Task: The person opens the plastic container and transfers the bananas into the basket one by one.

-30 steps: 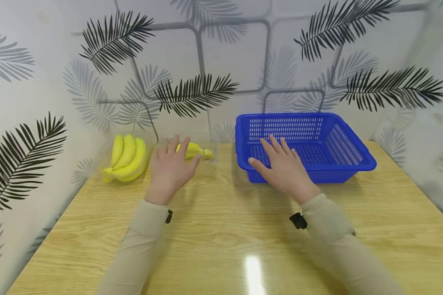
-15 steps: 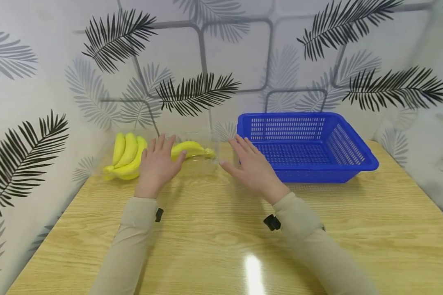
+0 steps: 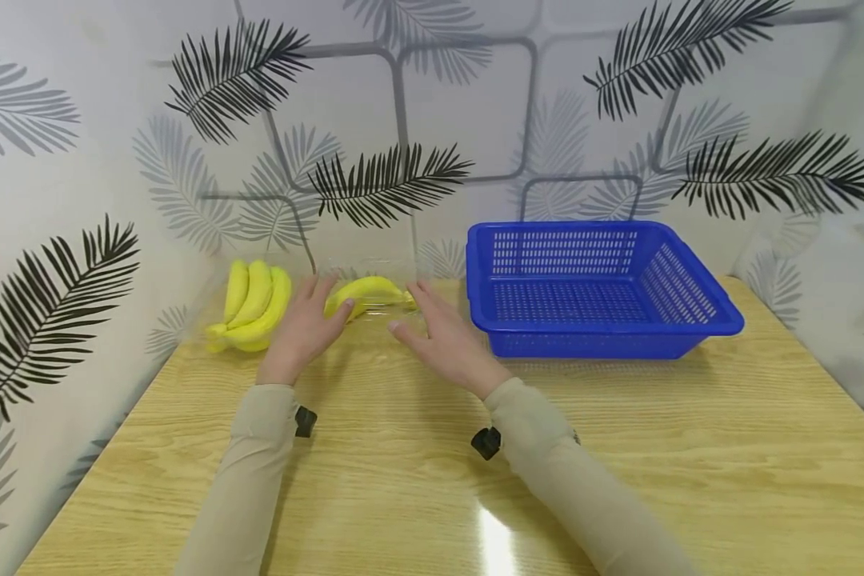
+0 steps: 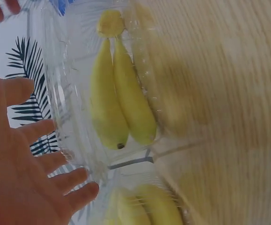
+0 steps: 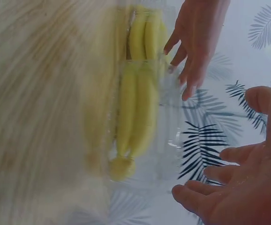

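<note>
Head view, left hand: your left hand (image 3: 304,328) is at the left end of the clear box (image 3: 374,282), with the fingers straight and a little apart. They hold nothing.
Head view, right hand: your right hand (image 3: 442,338) is at the right end of the same box. Its fingers are also straight and apart, and I cannot tell if they touch the plastic.
Head view, box: the box stands on the desk (image 3: 432,472) near the wall, between your two hands. Yellow bananas (image 3: 367,292) lie inside it.
Head view, bunch: a second bunch (image 3: 252,308) of bananas lies just left of your left hand.
Head view, basket: the blue basket (image 3: 598,288) stands on the desk to the right of the box, near your right hand but apart from it.
Left wrist view: your left hand (image 4: 18,173) shows an open palm with spread fingers (image 4: 55,161) very near the wall of the box (image 4: 74,117). Two bananas (image 4: 121,103) lie side by side inside it.
Right wrist view: your right hand (image 5: 243,183) is open with the fingers (image 5: 196,197) apart, just beside the box (image 5: 172,136). The picture is blurred. The bananas (image 5: 137,112) show through the plastic, and your left hand (image 5: 196,37) is at the far end.
</note>
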{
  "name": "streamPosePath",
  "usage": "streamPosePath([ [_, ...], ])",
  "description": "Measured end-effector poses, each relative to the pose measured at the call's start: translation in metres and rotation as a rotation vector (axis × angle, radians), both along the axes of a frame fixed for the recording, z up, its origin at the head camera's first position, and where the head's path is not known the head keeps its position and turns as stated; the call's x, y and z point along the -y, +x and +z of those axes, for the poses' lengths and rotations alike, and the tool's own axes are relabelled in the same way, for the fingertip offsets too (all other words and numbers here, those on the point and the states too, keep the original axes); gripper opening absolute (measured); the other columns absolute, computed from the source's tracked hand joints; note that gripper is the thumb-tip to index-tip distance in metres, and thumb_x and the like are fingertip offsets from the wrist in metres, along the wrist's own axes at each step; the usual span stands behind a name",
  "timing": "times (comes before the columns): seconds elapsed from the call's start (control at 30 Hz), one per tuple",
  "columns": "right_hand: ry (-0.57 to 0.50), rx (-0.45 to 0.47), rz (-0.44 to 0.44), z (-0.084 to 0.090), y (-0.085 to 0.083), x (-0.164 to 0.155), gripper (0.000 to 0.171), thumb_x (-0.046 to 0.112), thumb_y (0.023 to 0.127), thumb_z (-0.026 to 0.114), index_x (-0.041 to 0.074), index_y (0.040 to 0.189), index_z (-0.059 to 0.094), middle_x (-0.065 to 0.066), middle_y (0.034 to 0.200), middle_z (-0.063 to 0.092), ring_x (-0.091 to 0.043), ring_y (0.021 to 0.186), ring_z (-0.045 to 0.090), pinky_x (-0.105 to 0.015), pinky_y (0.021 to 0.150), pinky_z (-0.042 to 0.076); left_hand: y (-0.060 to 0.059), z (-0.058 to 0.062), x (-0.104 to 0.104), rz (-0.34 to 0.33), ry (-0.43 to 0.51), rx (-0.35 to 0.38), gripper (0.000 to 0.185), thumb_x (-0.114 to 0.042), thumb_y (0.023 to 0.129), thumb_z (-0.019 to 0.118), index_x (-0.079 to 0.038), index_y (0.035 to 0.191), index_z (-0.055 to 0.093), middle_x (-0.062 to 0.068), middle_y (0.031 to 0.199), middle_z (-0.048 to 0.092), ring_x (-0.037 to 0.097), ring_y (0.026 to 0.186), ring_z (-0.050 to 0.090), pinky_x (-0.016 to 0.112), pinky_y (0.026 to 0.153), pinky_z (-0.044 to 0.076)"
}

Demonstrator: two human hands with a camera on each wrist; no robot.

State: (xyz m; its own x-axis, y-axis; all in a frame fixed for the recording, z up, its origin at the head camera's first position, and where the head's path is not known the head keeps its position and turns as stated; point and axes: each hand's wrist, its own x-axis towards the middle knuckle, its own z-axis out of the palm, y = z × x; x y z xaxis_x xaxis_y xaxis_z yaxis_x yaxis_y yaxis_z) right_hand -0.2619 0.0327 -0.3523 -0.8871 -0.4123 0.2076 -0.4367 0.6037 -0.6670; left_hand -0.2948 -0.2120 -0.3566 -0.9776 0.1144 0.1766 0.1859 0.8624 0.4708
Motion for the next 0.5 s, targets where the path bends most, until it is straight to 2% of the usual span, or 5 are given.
streamPosePath([
  [0.23, -0.016, 0.044, 0.009, -0.017, -0.017, 0.002, 0.067, 0.040, 0.106, 0.040, 0.012, 0.159, 0.010, -0.007, 0.164, 0.006, -0.025, 0.149, 0.008, -0.040, 0.119, 0.012, -0.004, -0.008, 0.009, -0.060, 0.050, 0.013, 0.059, -0.037, 0.103, 0.046, -0.007, 0.152, 0.032, 0.022, 0.160, 0.013, 0.043, 0.144, 0.018, 0.059, 0.112, 0.023],
  [0.5, -0.020, 0.064, 0.010, -0.026, -0.025, 0.000, 0.065, 0.029, 0.105, 0.045, 0.010, 0.158, 0.013, -0.009, 0.164, 0.006, -0.022, 0.149, 0.007, -0.038, 0.119, 0.011, -0.007, -0.008, 0.019, -0.106, 0.077, 0.034, 0.057, -0.026, 0.102, 0.052, -0.007, 0.152, 0.032, 0.023, 0.160, 0.011, 0.043, 0.144, 0.017, 0.061, 0.112, 0.023],
])
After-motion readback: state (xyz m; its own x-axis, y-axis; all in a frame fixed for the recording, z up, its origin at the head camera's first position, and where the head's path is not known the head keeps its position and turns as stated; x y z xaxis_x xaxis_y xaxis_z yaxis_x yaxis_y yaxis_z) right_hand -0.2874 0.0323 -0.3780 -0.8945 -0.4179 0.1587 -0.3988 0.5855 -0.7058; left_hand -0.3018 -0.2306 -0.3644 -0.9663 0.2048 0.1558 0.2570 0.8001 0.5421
